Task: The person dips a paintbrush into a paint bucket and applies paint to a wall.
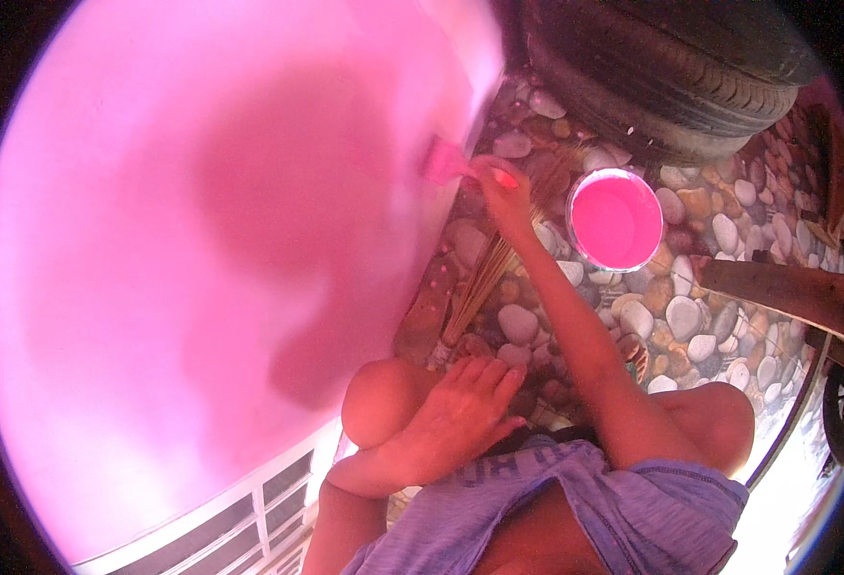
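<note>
My right hand (508, 203) is closed round the handle of a paintbrush (444, 161). The pink-coated bristles rest against the wall (135, 211), which is covered in pink paint. To the right of that hand stands a round tub of pink paint (616, 222) with a pale rim. My left hand (460, 402) lies near my left knee, fingers stretched out, palm down and holding nothing. A stick broom (484, 287) lies on the floor between the wall and my right forearm, its bristles fanning away from me.
Stacked black tyres (671, 86) stand at the far right. The floor (685, 316) has a pebble pattern. A brown wooden board (786, 295) juts in from the right. At the lower left is a white slatted frame (259, 508). Shadows fall across the wall.
</note>
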Available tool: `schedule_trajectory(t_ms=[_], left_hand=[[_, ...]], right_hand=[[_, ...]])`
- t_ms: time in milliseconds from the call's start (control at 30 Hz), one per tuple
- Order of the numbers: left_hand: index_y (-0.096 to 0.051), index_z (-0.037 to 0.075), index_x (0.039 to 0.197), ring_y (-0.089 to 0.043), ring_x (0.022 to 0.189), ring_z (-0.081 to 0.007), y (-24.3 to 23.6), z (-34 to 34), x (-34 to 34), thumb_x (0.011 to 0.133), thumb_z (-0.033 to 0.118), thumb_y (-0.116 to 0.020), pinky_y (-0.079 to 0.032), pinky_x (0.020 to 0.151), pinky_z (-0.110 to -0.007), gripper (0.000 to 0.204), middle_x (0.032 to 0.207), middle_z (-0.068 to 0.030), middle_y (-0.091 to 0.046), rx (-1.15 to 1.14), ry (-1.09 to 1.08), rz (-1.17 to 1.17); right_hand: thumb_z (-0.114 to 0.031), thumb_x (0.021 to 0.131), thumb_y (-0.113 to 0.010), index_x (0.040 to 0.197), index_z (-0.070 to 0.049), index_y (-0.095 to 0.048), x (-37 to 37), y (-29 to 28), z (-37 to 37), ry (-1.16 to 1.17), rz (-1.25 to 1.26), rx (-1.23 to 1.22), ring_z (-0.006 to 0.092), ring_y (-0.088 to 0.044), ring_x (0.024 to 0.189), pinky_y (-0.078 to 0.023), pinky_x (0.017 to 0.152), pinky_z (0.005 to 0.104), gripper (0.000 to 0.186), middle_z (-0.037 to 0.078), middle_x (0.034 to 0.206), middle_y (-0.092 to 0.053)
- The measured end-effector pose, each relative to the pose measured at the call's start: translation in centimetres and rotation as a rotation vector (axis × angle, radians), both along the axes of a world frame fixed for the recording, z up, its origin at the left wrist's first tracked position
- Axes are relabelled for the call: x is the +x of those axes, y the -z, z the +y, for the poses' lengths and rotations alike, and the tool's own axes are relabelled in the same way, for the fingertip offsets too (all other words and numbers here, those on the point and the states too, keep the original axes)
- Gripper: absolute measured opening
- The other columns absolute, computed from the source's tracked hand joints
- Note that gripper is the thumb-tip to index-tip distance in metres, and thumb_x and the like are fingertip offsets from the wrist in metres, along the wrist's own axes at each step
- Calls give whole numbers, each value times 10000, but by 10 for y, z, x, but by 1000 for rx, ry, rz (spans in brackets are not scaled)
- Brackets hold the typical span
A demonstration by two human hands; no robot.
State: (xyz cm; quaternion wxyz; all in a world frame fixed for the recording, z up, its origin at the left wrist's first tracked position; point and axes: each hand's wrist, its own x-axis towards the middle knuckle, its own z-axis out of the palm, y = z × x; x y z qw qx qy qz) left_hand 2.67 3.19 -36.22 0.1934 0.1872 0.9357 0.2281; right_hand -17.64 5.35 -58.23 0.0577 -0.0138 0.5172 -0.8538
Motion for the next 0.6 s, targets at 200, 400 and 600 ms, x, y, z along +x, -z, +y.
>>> schedule_trajectory(t_ms=[200, 400, 600], left_hand=[[-468, -9, 1128, -490, 1003, -302, 1, -5, 1, 768, 251, -660, -401, 899, -397, 484, 1020, -153, -495, -8, 9, -14], [-466, -9, 1128, -487, 1011, -307, 1, -6, -1, 763, 249, -663, -395, 907, -398, 489, 1020, -155, -494, -3, 9, 25], [-462, -7, 1155, -483, 1033, -308, 6, 2, -7, 763, 254, -663, -388, 931, -397, 512, 1034, -154, -494, 25, 39, -27]], right_hand=[[-204, 932, -551, 1036, 19, -596, -22, -102, 6, -45, 167, -372, 177, -642, 811, -513, 718, 295, 250, 100, 946, -649], [-126, 917, -557, 1004, 28, -619, -22, 12, 1, 7, -145, -340, 178, -645, 818, -540, 726, 308, 187, 109, 936, -653], [-213, 921, -568, 983, 5, -630, -31, 62, 22, 112, 252, 158, 161, -651, 786, -532, 653, 261, 235, 101, 903, -661]])
